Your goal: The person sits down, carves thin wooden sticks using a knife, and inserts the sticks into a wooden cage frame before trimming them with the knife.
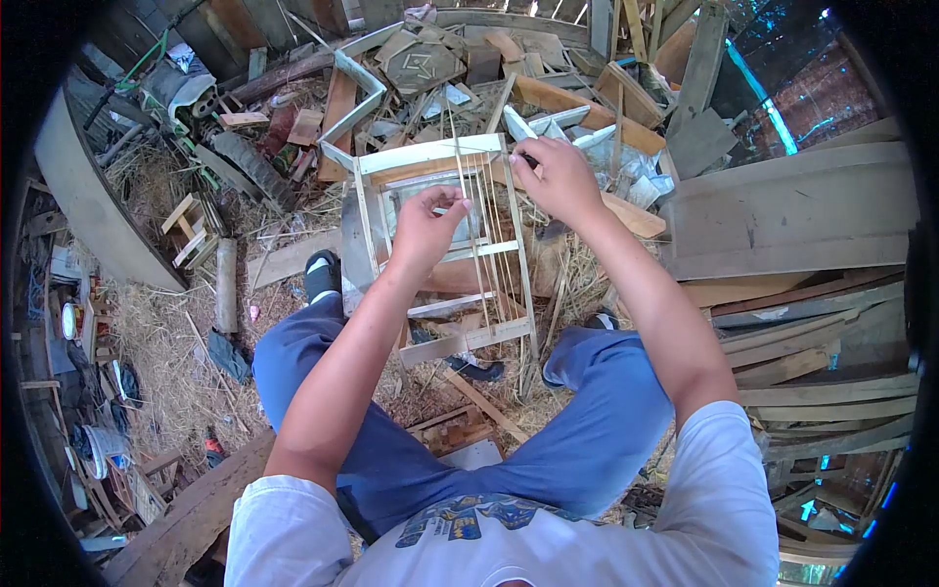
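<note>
A small wooden frame (411, 154) with crossbars stands between my legs. Several thin pale strips (479, 269) run lengthwise along its right half, from the far rail to the near one. My left hand (428, 223) is over the frame, its thumb and fingers pinched on a long thin strip (453, 132) that sticks up past the far rail. At the far right corner, my right hand (562, 181) is closed with fingertips against or just above the rail; what lies between them is too small to make out.
Scrap wood and broken boards (587, 103) pile up beyond the frame. A motor-like machine (181, 93) sits at the far left. Stacked planks (812, 382) and a wide panel (782, 220) are on my right. Straw (176, 362) covers the ground, and a log (227, 284) lies left.
</note>
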A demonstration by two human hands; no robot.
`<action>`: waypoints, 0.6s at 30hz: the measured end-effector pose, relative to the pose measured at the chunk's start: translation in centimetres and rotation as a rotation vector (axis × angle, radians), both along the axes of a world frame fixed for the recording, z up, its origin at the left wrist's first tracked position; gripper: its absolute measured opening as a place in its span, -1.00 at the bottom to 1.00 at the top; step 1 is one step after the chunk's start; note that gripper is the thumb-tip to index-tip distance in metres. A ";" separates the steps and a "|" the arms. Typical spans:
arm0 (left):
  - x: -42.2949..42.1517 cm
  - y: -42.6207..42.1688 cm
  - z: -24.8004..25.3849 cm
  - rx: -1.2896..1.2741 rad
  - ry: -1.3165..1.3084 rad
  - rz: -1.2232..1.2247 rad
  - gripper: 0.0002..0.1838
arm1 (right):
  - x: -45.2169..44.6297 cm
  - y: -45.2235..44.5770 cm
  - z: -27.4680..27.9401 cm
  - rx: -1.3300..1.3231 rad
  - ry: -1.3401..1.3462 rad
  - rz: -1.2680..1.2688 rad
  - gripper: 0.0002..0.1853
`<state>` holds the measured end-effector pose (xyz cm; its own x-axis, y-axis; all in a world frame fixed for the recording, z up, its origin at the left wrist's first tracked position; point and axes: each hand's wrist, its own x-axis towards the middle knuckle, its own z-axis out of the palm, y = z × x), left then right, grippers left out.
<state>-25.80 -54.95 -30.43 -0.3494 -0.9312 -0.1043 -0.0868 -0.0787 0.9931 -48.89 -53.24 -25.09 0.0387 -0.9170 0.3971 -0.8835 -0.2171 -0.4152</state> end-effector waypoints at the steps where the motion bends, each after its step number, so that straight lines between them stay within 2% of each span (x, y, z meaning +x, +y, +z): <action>1: 0.0 0.1 0.1 0.006 -0.017 0.005 -0.77 | 0.0 0.0 0.0 0.003 -0.002 -0.003 -0.78; 8: -0.3 -0.5 -0.2 0.003 -0.068 -0.001 -0.81 | 0.4 0.4 0.1 0.002 0.050 -0.047 -0.80; 11: -0.4 -0.7 -0.5 -0.036 -0.063 -0.040 -0.75 | 0.7 0.5 -0.1 -0.013 0.040 -0.081 -0.79; 13: -0.7 -0.6 -0.5 -0.069 -0.044 -0.005 -0.62 | 0.7 0.3 -0.6 -0.031 0.034 -0.105 -0.79; 14: -0.8 -0.7 -0.3 -0.070 -0.043 -0.006 -0.62 | 0.7 0.2 -0.7 -0.033 0.035 -0.107 -0.79; 16: -0.8 -0.7 0.2 -0.131 -0.103 -0.050 -0.46 | 0.6 0.2 -0.8 -0.029 0.039 -0.120 -0.79; 18: -0.9 -0.4 1.1 -0.100 -0.110 -0.035 -0.41 | 0.7 0.2 -0.7 -0.033 0.046 -0.120 -0.80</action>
<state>-26.66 -55.38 -29.37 -0.3734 -0.9263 -0.0508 -0.1962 0.0254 0.9802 -48.24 -53.02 -25.78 -0.0512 -0.9026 0.4273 -0.9218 -0.1219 -0.3681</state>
